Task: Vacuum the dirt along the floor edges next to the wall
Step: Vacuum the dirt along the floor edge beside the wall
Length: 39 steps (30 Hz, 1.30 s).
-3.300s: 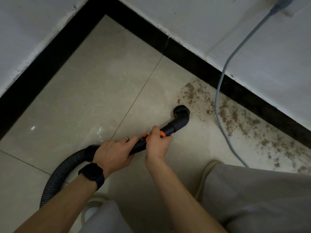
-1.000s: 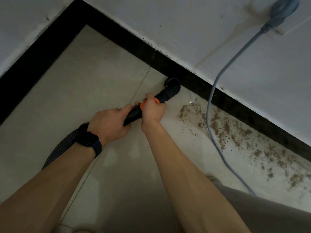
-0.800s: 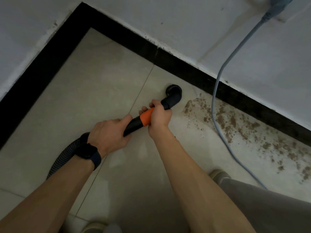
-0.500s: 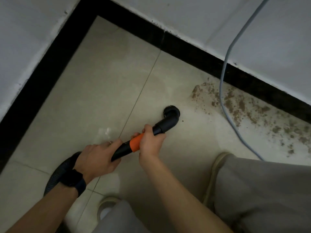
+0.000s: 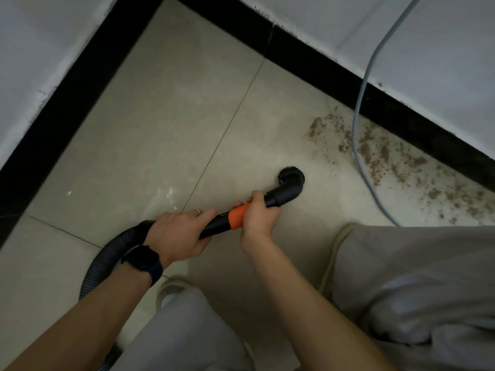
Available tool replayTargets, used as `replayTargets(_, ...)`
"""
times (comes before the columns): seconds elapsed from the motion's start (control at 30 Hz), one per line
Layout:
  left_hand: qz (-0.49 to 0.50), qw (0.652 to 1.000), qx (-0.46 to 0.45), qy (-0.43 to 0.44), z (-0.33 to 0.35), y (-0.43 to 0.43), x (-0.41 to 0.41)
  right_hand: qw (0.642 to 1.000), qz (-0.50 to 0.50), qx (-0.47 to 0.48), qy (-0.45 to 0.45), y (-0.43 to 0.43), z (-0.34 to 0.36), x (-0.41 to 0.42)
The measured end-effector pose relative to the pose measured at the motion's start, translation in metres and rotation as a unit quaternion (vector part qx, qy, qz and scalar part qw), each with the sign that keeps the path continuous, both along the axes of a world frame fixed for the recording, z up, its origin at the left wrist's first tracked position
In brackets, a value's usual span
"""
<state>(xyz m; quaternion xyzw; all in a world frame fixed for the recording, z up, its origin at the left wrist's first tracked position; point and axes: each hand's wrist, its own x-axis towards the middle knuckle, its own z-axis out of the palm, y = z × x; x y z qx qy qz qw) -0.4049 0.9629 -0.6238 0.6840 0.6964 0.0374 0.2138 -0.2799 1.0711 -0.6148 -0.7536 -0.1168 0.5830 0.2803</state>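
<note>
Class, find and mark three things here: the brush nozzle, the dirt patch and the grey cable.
brush nozzle [image 5: 292, 183], head view, on its black elbow.
dirt patch [image 5: 383, 153], head view, on a dense brown clump.
grey cable [image 5: 354, 143], head view, where it crosses the dirt patch.

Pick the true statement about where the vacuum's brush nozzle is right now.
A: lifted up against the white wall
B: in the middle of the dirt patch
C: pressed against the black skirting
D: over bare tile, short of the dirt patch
D: the brush nozzle, at the end of the wand gripped by the left hand and right hand, sits over bare tile, apart from the dirt patch along the black skirting.
</note>
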Motion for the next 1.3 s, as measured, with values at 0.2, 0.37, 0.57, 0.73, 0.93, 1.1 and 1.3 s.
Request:
replayTargets(0.2,0.010,1.000,-0.019,0.002,0.006,0.031,0.011,0.999,-0.018,0.031,0.016,0.029,-0.007,0.004)
replayTargets(0.37,0.019,0.999,-0.038,-0.001,0.008,0.055,0.012,0.998,-0.024,0.046,0.029,0.051,-0.009,0.004)
replayTargets(0.57,0.028,1.000,-0.014,-0.004,0.000,0.080,0.008,0.997,-0.022,0.057,0.048,0.081,-0.012,-0.001)
replayTargets(0.73,0.028,0.999,-0.024,0.013,0.004,0.102,0.008,0.997,-0.024,0.054,0.047,0.098,-0.014,-0.003)
replayTargets(0.93,0.020,1.000,0.005,-0.020,-0.004,0.114,0.007,0.997,-0.028,0.058,0.049,0.115,-0.017,0.000)
replayTargets(1.1,0.014,1.000,0.011,-0.018,-0.009,0.122,0.011,0.996,-0.031,0.058,0.056,0.124,-0.019,0.005)
replayTargets(1.3,0.011,1.000,0.000,-0.009,-0.005,0.140,0.017,0.995,-0.041,0.067,0.061,0.139,-0.019,0.009)
